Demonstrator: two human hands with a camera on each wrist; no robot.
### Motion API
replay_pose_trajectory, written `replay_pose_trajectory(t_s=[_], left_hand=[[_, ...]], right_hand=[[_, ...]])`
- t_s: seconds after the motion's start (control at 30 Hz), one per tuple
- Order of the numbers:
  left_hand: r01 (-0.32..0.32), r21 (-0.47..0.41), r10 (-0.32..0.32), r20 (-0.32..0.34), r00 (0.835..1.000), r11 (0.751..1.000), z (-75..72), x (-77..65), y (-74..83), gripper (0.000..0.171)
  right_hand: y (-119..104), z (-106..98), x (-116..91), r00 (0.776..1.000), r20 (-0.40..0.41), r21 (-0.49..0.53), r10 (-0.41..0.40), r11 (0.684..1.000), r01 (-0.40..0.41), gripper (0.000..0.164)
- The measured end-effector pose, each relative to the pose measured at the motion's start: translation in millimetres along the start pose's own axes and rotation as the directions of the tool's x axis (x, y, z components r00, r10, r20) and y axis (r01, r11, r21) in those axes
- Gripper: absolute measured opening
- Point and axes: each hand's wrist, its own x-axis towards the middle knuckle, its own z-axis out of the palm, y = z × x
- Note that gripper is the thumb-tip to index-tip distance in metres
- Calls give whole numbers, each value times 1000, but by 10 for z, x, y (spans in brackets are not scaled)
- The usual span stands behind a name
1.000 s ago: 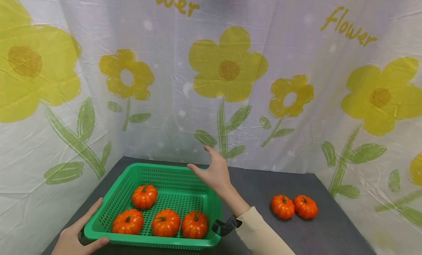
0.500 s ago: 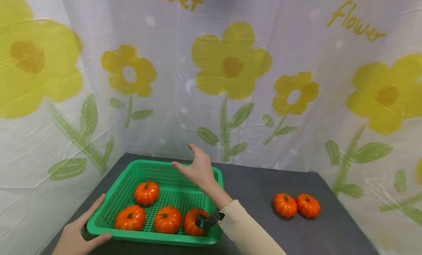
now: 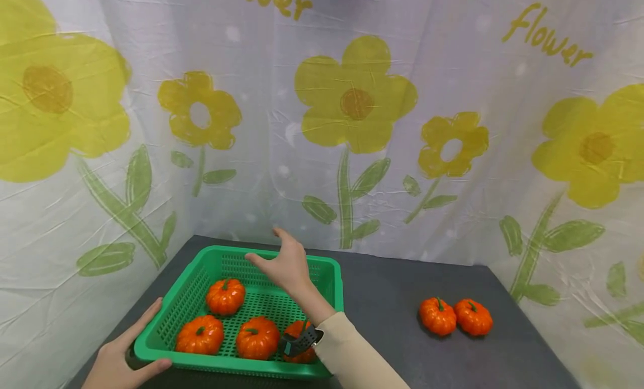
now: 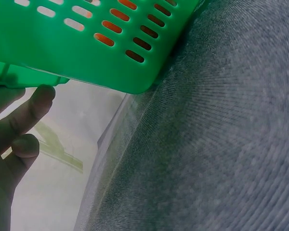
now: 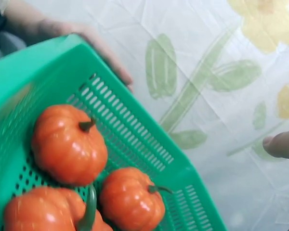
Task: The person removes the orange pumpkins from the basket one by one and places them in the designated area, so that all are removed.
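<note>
A green plastic basket (image 3: 241, 366) with slotted walls sits on the dark table. My left hand (image 3: 123, 350) grips its near left corner, thumb along the front rim and fingers along the left side. In the left wrist view, curled fingers (image 4: 31, 108) show below the rim. My right hand (image 3: 284, 266) is above the basket, thumb and finger spread wide, holding nothing. Small orange pumpkins lie inside: one at the back left (image 3: 226, 297), others along the front, such as the front left pumpkin (image 3: 200, 334). A black wristband (image 3: 300, 341) partly hides the front right pumpkin (image 3: 292, 330).
To the right of the basket, two more orange pumpkins lie side by side on the table, a left pumpkin (image 3: 437, 316) and a right pumpkin (image 3: 473, 317). A white curtain (image 3: 261, 199) printed with yellow flowers encloses the table (image 3: 382, 305) at the back and sides.
My right hand has moved left across the basket, its wristband now overlapping the front right pumpkin. The left hand keeps its grip on the corner, and the view has shifted slightly.
</note>
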Motion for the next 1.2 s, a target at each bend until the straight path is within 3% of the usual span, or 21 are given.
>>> replay_pose_trajectory(t_s=[0.33, 0.57, 0.77, 0.93, 1.2], left_hand=[[2, -3, -2, 3, 1000, 1000, -4, -2, -1, 102], [35, -4, -35, 44, 998, 999, -17, 6, -23, 101], [74, 5, -74, 82, 994, 997, -33, 13, -34, 101], [40, -4, -39, 42, 998, 999, -19, 11, -22, 102], [2, -14, -2, 2, 1000, 1000, 5, 8, -7, 103]], right_hand=[[-32, 244, 10, 998, 17, 46, 65, 997, -66, 78], [7, 384, 66, 996, 35, -9, 82, 997, -82, 75], [100, 485, 77, 989, 111, 4, 96, 995, -97, 72], [162, 559, 62, 968, 232, -18, 93, 996, -91, 70], [269, 679, 31, 914, 388, -114, 120, 990, -81, 71]])
